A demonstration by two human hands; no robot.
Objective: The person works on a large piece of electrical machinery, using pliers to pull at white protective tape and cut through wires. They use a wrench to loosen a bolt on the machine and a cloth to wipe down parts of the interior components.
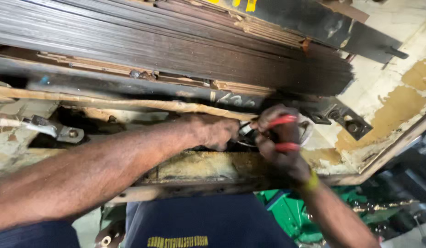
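Note:
My right hand (279, 140) grips a pair of pliers with red handles (283, 121), the jaws pointing left toward my left hand. My left hand (217, 131) reaches in from the left and pinches a small whitish piece (245, 130) where the plier jaws meet it. Both hands work below a big stack of thin dark metal sheets (176, 50) held in a dark steel frame (107, 85). A yellow band (310, 182) sits on my right wrist.
A tape-wrapped lead (130, 103) runs along under the frame. A metal lug with a bolt (61, 132) sits at left, a bolted bracket (348, 121) at right. The stained, worn base plate (387, 105) lies at right; green machinery (286, 213) stands below.

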